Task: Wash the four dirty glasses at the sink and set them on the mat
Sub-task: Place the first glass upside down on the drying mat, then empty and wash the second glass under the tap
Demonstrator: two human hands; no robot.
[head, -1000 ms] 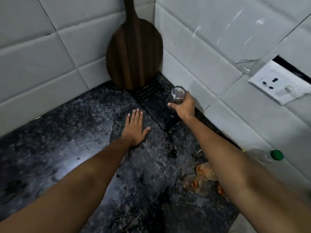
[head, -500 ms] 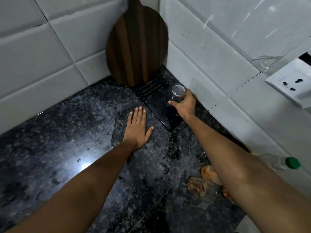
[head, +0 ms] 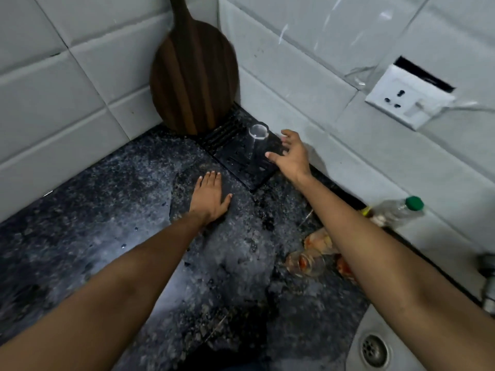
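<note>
Three dirty glasses [head: 308, 263] lie tipped beside the right forearm, nearer than the flat, empty left hand [head: 210, 199]. Farther off, the right hand [head: 290, 156] is spread, empty (fingertips beside it), just right of the upright clean glass [head: 258, 145] on the mat [head: 241, 162].

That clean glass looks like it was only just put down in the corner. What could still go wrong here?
The right hand is open right beside the clean glass on the black mat; a careless pull-back could knock it over. The dirty glasses sit under the right forearm, which might sweep them. The wooden board only leans against the wall and could slide onto the mat.
</note>
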